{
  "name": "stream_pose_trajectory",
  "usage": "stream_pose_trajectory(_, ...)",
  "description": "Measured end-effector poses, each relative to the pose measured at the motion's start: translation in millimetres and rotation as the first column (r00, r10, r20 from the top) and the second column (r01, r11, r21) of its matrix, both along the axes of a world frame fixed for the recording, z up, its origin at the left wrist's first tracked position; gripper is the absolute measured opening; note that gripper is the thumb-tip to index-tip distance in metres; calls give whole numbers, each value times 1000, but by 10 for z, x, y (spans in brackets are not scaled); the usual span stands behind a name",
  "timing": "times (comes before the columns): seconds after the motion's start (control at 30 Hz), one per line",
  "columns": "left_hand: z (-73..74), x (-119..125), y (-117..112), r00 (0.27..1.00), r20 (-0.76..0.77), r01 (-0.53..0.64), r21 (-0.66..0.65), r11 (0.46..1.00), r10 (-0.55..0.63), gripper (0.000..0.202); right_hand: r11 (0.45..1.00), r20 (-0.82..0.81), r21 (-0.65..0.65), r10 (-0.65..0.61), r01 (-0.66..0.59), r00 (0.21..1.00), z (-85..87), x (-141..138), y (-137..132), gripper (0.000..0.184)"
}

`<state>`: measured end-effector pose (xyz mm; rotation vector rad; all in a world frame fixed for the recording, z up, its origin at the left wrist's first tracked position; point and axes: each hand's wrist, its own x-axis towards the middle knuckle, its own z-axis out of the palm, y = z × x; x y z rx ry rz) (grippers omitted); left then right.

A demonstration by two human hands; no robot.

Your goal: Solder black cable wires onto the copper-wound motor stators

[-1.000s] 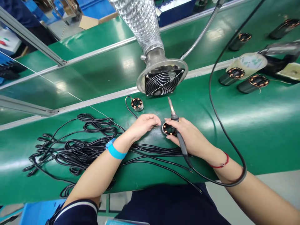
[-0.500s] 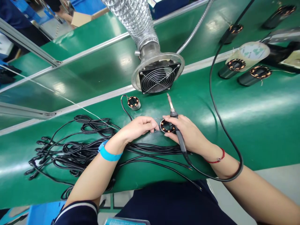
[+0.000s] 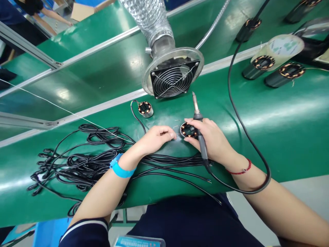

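Note:
My left hand is closed in a pinch beside the ring-shaped motor stator, at the thin wire that reaches out from its left side. Copper windings show round the stator's inner edge. With thumb and fingers, my right hand grips this stator from the right. The same hand also carries a soldering iron, its bare metal tip pointing up and away, apart from the stator. Behind my left hand stands another stator with a black cable attached.
A fume fan on a foil duct hangs over the bench. Bundled black cables lie to the left, their stripped ends running under my hands. Taller stators and a tape roll are at the back right. The iron's cord loops at right.
My right hand, with the stator and soldering iron, has shifted slightly right and away from me. My left hand has moved a little right too, still pinched. The view has tilted slightly.

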<state>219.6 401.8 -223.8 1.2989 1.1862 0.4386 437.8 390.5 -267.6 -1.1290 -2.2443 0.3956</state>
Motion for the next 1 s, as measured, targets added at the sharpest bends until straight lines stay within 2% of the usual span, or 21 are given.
stream_pose_trajectory(0.1, -17, 17, 6, 994, 111, 25, -20, 999, -23, 15, 1000, -3, -11, 16, -16, 1000, 1, -2, 5, 44)
stream_pose_trajectory(0.17, 15, 38, -18, 991, 113, 67, -17, 998, -64, 18, 999, -16, -27, 29, -29, 999, -3, 14, 21, 44)
stream_pose_trajectory(0.2, 46, 53, -44, 994, 57, 91, 2, 996, -91, 19, 999, -28, -42, 21, -23, 999, -7, 29, 33, 44)
stream_pose_trajectory(0.27, 122, 94, -132, 969, -178, 189, 75, 979, -173, 20, 997, -81, -73, -12, 6, 997, -18, 69, 60, 46)
stream_pose_trajectory(0.3, 156, 121, -191, 918, -323, 278, 114, 954, -229, 21, 996, -122, -89, -28, 17, 992, -23, 92, 73, 49)
stream_pose_trajectory(0.37, 190, 184, -324, 752, -560, 499, 139, 855, -348, 22, 993, -211, -110, -52, 29, 976, -29, 137, 92, 55)
stream_pose_trajectory(0.43, 173, 246, -442, 615, -662, 659, 133, 740, -428, 20, 993, -281, -110, -69, 39, 957, -27, 174, 100, 59)
stream_pose_trajectory(0.5, 136, 285, -508, 595, -669, 703, 164, 692, -446, 15, 993, -315, -96, -96, 68, 944, -21, 201, 101, 57)
stream_pose_trajectory(0.57, 124, 289, -515, 664, -618, 663, 227, 713, -421, 13, 992, -337, -88, -120, 95, 934, -14, 222, 104, 54)
stream_pose_trajectory(0.67, 179, 235, -451, 809, -472, 523, 308, 794, -350, 14, 988, -405, -81, -151, 129, 902, 6, 246, 124, 48)
stream_pose_trajectory(0.77, 240, 150, -369, 925, -292, 333, 327, 884, -241, 12, 970, -573, -143, -242, 196, 783, 59, 251, 143, 34)
stream_pose_trajectory(0.87, 225, 84, -313, 984, -110, 160, 213, 964, -139, 10, 946, -691, -253, -325, 204, 646, 124, 231, 135, 26)
stream_pose_trajectory(0.93, 188, 65, -287, 994, -33, 104, 107, 989, -101, 12, 949, -726, -285, -307, 138, 615, 152, 213, 116, 31)
stream_pose_trajectory(1.0, 156, 65, -266, 997, 3, 79, 44, 996, -79, 14, 948, -734, -311, -281, 61, 618, 161, 201, 95, 38)
